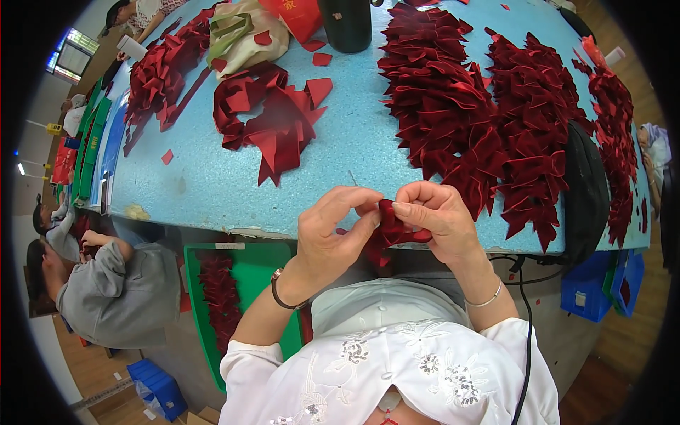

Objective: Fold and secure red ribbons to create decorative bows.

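Between my two hands, just over the table's front edge, is a dark red velvet bow (386, 228). My left hand (338, 230) pinches it from the left between thumb and fingertips. From the right, my right hand (440, 218) grips its upper part with thumb and forefinger. The bow's tails hang below my fingers, and parts of it are hidden by them. Beyond my hands on the blue table (212, 185), loose dark red velvet strips (273, 131) lie in a heap. Long rows of finished-looking red bows (439, 99) overlap at the right.
A black bag (586, 195) rests at the table's right front edge. At the back stand a dark cylinder (347, 27) and a cream cloth bag (258, 44). Left of my lap, a green crate (265, 265) holds more red bows. Other people (117, 294) sit at the left.
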Available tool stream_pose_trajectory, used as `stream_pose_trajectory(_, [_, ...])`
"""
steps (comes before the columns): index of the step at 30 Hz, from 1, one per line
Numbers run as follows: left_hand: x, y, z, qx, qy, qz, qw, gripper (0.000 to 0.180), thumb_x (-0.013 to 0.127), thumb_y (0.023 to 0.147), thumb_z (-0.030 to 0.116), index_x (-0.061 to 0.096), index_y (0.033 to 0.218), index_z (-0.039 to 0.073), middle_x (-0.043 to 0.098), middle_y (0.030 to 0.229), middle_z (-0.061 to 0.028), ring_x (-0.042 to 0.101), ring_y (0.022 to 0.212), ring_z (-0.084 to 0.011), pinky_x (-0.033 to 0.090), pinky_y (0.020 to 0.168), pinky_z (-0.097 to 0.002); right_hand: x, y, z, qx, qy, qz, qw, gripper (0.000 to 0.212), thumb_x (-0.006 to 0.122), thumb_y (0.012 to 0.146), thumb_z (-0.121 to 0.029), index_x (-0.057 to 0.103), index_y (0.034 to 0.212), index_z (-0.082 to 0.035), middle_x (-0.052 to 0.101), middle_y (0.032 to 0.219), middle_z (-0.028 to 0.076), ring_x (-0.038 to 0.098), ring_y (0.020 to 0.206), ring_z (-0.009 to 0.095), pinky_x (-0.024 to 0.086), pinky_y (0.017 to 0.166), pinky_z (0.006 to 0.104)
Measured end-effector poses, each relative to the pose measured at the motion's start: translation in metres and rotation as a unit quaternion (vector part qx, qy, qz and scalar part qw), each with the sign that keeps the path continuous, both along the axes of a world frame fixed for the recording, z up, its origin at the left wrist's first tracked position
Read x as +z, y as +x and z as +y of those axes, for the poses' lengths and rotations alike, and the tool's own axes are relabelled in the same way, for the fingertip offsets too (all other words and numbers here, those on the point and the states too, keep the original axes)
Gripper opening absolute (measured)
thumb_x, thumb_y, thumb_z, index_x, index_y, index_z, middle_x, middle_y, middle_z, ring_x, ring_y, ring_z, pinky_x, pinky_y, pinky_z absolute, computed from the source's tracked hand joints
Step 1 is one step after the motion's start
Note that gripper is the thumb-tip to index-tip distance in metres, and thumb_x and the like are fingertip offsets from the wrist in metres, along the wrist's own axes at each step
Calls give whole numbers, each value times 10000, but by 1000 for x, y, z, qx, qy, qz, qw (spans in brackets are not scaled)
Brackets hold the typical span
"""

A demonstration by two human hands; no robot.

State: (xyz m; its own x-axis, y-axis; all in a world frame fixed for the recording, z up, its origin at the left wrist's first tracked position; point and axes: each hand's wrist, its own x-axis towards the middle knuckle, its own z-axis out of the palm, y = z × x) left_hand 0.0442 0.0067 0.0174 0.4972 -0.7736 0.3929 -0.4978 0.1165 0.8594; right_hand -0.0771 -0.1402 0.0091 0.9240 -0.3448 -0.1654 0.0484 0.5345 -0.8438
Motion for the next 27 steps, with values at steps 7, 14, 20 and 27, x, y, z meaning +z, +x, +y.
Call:
stream_pose_trajectory(7, [-6, 4, 8, 17, -1, 30, 999, 209, 623, 759, -116, 628, 952, -35, 625, 928, -70, 587, 791, -126, 470, 695, -246, -1, -2, -1, -17, 20, -10, 1000, 112, 676, 849, -110, 624, 883, -18, 589, 735, -12, 498, 619, 49, 385, 543, 182])
stream_pose_trajectory(14, [9, -5, 9, -1, 9, 211, 977, 150, 693, 767, -29, 655, 910, -6, 641, 862, -59, 593, 826, -117, 478, 684, -246, 2, -4, 5, -36, -46, -12, 998, 105, 665, 859, -105, 618, 877, -13, 590, 744, -4, 486, 610, 46, 391, 544, 183])
stream_pose_trajectory(20, [5, -11, 6, -18, -2, 326, 945, 187, 731, 783, 20, 657, 951, -16, 642, 884, -52, 579, 832, -89, 476, 699, -218, 5, -5, 11, -57, -183, -15, 981, 96, 665, 852, -80, 618, 860, 4, 602, 759, 16, 507, 622, 57, 398, 550, 188])
stream_pose_trajectory(27, [6, -7, 7, 9, -2, 446, 895, 159, 720, 800, 23, 656, 941, -14, 659, 859, -41, 586, 746, -72, 486, 695, -199, -3, -4, 6, -52, -82, -63, 993, 85, 657, 845, -31, 612, 886, 29, 626, 805, 50, 549, 650, 75, 424, 568, 199])
